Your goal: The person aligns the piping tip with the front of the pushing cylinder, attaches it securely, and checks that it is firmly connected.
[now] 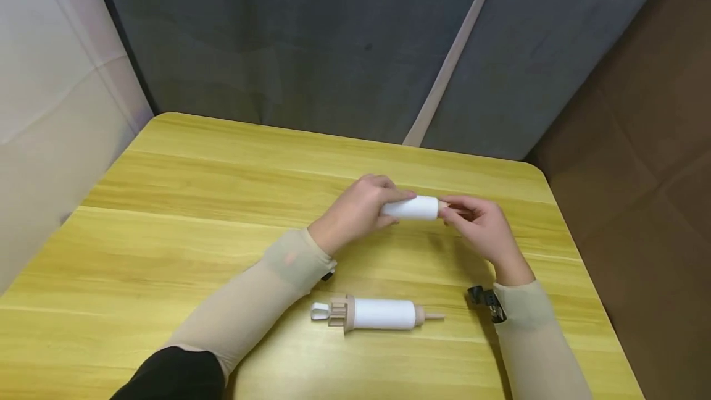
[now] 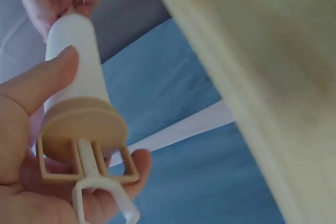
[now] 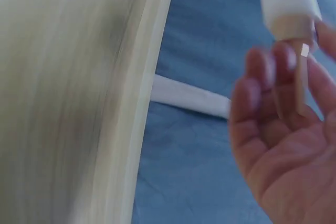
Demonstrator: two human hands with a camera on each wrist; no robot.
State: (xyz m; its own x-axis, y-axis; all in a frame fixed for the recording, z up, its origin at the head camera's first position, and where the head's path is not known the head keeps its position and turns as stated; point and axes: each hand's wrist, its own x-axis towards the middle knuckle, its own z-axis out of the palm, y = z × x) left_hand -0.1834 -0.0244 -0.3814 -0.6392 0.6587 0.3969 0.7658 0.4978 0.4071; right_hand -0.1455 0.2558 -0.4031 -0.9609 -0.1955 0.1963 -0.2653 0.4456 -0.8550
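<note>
Above the table a toy syringe [image 1: 419, 207] with a white barrel is held between both hands. My left hand [image 1: 358, 205] grips the barrel, its thumb lying along the white side. In the left wrist view the tan flange [image 2: 86, 121] and the white pull ring [image 2: 105, 184] stick out at the near end. At the other end, thumb and fingers of my right hand [image 1: 484, 227] pinch the tan nozzle [image 3: 293, 27]. The thin tan tip [image 3: 299, 80] runs down among those fingers, partly hidden.
A second toy syringe [image 1: 384, 314] lies on the wooden table [image 1: 222, 178] nearer to me, between the forearms, its tip pointing right. Behind the table stands a dark grey partition [image 1: 311, 48] with a light strip; a brown panel [image 1: 639, 122] is at the right.
</note>
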